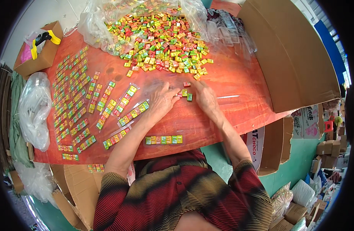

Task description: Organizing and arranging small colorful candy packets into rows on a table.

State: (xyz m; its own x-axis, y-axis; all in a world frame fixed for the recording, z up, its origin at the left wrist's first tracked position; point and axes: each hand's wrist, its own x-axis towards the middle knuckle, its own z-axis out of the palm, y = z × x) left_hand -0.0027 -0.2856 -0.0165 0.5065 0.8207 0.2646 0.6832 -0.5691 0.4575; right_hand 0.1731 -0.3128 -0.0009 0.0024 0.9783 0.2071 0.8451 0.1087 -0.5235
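Several small red, yellow and green boxes lie loose on the red table between my hands, among them a green box (189,97) and a red box (186,84). My left hand (162,99) has its index finger and thumb closed round a small red box (180,93) at the row's left end. To the right, my right hand (206,98) reaches forward with fingers stretched out beside the loose boxes, holding nothing that shows. Near the table's front edge lies a filled clear strip tray (164,139) of the same boxes. More filled strips (133,113) fan out left of my left forearm.
A large heap of small boxes (157,42) spills from a clear plastic bag (96,29) at the back. Rows of filled strips (71,96) cover the table's left side. A big cardboard box (292,50) stands at right, a smaller carton (42,57) at far left.
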